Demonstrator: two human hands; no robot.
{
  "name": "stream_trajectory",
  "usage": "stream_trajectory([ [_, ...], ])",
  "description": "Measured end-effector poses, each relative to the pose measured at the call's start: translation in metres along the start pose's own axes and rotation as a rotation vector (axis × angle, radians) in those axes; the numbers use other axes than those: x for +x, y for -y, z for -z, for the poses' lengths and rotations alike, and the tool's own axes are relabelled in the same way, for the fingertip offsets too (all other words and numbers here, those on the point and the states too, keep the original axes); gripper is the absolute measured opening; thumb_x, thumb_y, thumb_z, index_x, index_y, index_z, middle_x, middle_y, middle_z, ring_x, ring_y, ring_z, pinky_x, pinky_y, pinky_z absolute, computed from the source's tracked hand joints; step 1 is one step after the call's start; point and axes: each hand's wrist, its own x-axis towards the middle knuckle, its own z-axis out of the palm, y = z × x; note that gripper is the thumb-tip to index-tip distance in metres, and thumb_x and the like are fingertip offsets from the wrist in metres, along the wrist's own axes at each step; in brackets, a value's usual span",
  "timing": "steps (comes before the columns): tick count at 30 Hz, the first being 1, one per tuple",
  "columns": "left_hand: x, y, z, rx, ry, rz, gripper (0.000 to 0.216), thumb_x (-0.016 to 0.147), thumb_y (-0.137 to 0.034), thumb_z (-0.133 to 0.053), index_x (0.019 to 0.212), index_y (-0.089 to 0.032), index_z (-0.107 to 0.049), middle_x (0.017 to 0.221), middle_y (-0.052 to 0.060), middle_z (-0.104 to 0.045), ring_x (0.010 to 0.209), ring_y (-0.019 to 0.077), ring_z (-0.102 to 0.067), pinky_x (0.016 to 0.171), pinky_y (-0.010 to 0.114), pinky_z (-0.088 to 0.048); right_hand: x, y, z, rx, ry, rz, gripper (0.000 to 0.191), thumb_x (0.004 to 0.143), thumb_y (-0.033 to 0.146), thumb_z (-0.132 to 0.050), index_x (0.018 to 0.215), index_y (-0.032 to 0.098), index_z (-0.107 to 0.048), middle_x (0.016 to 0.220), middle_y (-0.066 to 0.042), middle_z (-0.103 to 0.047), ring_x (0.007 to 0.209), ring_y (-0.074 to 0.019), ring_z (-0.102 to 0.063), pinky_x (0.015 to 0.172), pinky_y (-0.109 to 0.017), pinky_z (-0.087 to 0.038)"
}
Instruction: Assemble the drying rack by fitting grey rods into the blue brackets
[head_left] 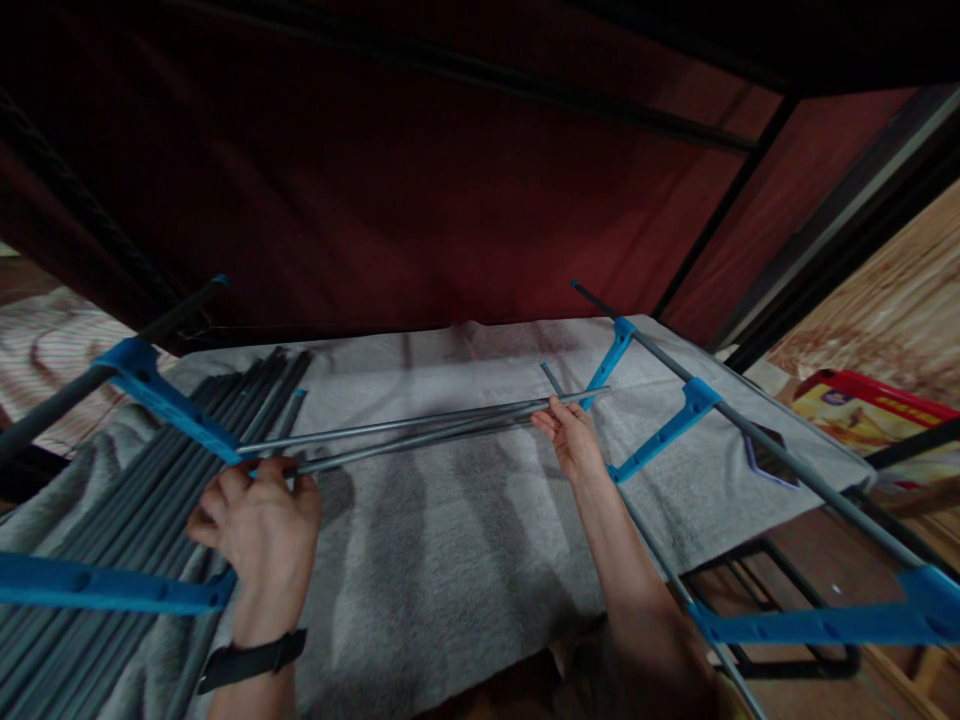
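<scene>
Several thin grey metal tubes (420,427) stretch crosswise between my hands, just above the grey cloth. My right hand (574,440) pinches them near their right ends, thumb on top and fingers curled below. At their left ends my left hand (262,515) is closed, against the lower end of a blue plastic bracket (176,403); its fingertips are partly hidden. That bracket sits on a dark tube (56,408) at the far left. To the right, blue brackets (664,432) join a long grey rail (795,465) and a lower rail (652,545).
A pile of grey tubes (127,520) lies on the left of the cloth-covered table (450,580). Another blue bracket (112,588) crosses above it. A phone (771,455) lies by the right rail. Beyond it is a red-and-yellow box (877,420). Dark red fabric (450,200) hangs behind.
</scene>
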Motion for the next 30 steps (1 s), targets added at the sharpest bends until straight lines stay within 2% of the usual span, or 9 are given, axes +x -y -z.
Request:
stream_trajectory([
  [3, 0.001, -0.002, 0.001, -0.107, 0.008, 0.07, 0.037, 0.094, -0.041, -0.045, 0.115, -0.016, -0.062, 0.138, 0.024, -0.049, 0.134, 0.0456, -0.04, 0.098, 0.062, -0.041, 0.001, 0.001, 0.003, 0.023, -0.007, -0.022, 0.029, 0.071, 0.024, -0.085, 0.07, 0.021, -0.056, 0.07, 0.003, -0.069, 0.063, -0.0125, -0.07, 0.067, -0.026, -0.064],
  [6, -0.001, -0.006, 0.005, -0.105, -0.05, 0.072, 0.038, 0.091, -0.037, -0.049, 0.116, -0.01, -0.062, 0.141, 0.029, -0.045, 0.138, 0.0457, -0.036, 0.1, 0.061, -0.04, 0.001, 0.001, 0.006, 0.035, -0.007, -0.038, 0.022, 0.073, 0.017, -0.081, 0.072, 0.019, -0.059, 0.076, 0.0, -0.072, 0.066, -0.013, -0.071, 0.068, -0.026, -0.064],
  [8, -0.003, -0.008, 0.006, -0.03, -0.073, -0.026, 0.034, 0.091, -0.03, -0.047, 0.115, -0.01, -0.063, 0.135, 0.027, -0.052, 0.138, 0.0421, -0.038, 0.106, 0.059, -0.035, 0.002, 0.001, 0.007, 0.031, -0.001, -0.044, 0.017, 0.074, 0.014, -0.077, 0.073, 0.019, -0.061, 0.079, -0.001, -0.074, 0.068, -0.0137, -0.072, 0.068, -0.026, -0.064],
  [11, -0.006, -0.009, 0.003, 0.072, -0.028, -0.194, 0.032, 0.09, -0.018, -0.042, 0.111, -0.012, -0.065, 0.115, 0.02, -0.065, 0.128, 0.0352, -0.049, 0.113, 0.057, -0.025, 0.003, -0.002, 0.007, 0.015, -0.001, -0.061, 0.01, 0.077, 0.011, -0.071, 0.077, 0.019, -0.064, 0.078, -0.003, -0.074, 0.07, -0.0145, -0.072, 0.069, -0.026, -0.064],
  [15, -0.007, -0.012, -0.006, 0.102, 0.021, -0.333, 0.036, 0.087, -0.009, -0.038, 0.107, -0.016, -0.067, 0.103, 0.013, -0.068, 0.113, 0.0306, -0.056, 0.115, 0.054, -0.02, 0.003, -0.004, 0.006, -0.004, -0.021, -0.09, 0.009, 0.079, 0.009, -0.067, 0.079, 0.018, -0.065, 0.075, -0.003, -0.074, 0.069, -0.0147, -0.072, 0.071, -0.027, -0.064],
  [18, -0.007, -0.016, -0.008, 0.11, 0.065, -0.38, 0.039, 0.087, -0.006, -0.036, 0.107, -0.017, -0.067, 0.1, 0.011, -0.069, 0.106, 0.0284, -0.058, 0.113, 0.05, -0.023, 0.003, -0.006, 0.006, -0.016, -0.008, -0.091, 0.01, 0.079, 0.009, -0.066, 0.081, 0.019, -0.064, 0.078, -0.004, -0.075, 0.07, -0.0148, -0.072, 0.074, -0.029, -0.064],
  [24, -0.008, -0.025, -0.011, 0.063, 0.209, -0.537, 0.044, 0.089, -0.003, -0.034, 0.116, -0.018, -0.065, 0.107, 0.011, -0.068, 0.102, 0.0251, -0.061, 0.104, 0.04, -0.034, 0.003, -0.01, 0.006, -0.058, 0.004, -0.085, 0.012, 0.08, 0.009, -0.064, 0.08, 0.021, -0.062, 0.08, -0.003, -0.076, 0.073, -0.0148, -0.073, 0.072, -0.029, -0.065],
  [30, -0.011, -0.033, -0.015, 0.062, 0.223, -0.565, 0.043, 0.092, -0.006, -0.035, 0.119, -0.02, -0.064, 0.107, 0.012, -0.067, 0.098, 0.0252, -0.063, 0.092, 0.039, -0.041, 0.006, -0.013, 0.01, -0.038, -0.018, -0.063, 0.015, 0.078, 0.01, -0.067, 0.074, 0.021, -0.059, 0.08, -0.002, -0.075, 0.078, -0.0155, -0.074, 0.074, -0.029, -0.064],
])
